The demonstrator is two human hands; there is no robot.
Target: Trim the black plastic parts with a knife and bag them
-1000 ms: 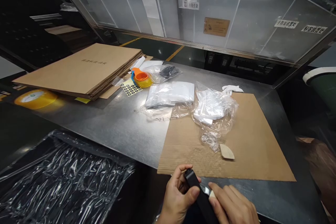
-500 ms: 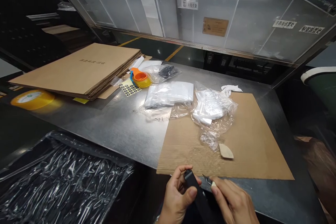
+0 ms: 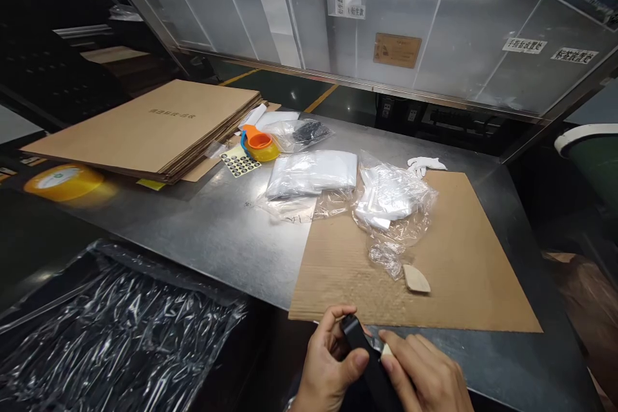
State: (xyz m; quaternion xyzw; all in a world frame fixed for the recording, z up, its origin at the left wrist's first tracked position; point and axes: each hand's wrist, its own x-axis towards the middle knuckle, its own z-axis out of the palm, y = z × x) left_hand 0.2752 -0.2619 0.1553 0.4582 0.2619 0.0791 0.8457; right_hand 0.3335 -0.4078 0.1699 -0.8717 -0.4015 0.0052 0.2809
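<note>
At the near edge of the metal table (image 3: 226, 238), my left hand (image 3: 328, 367) is closed around a narrow black bar-shaped object (image 3: 367, 357). My right hand (image 3: 425, 376) pinches a small pale piece (image 3: 386, 351) against the bar's side, fingers pressed together. Both hands sit just in front of a flat brown cardboard sheet (image 3: 458, 257). On that sheet lie a small beige scrap (image 3: 416, 279) and crumpled clear plastic (image 3: 386, 256).
Clear bags of white items (image 3: 313, 174) (image 3: 391, 196) lie mid-table. A stack of flat cardboard (image 3: 149, 125), an orange tape dispenser (image 3: 258, 141), a dotted sticker sheet (image 3: 240, 162) and a yellow tape roll (image 3: 62, 180) are at the left. Black plastic film (image 3: 116, 335) lies lower left. A clear panel stands behind.
My right hand's fingertips have closed back in against the black bar, covering the thin metal tip that showed half a second ago. The rest has not moved.
</note>
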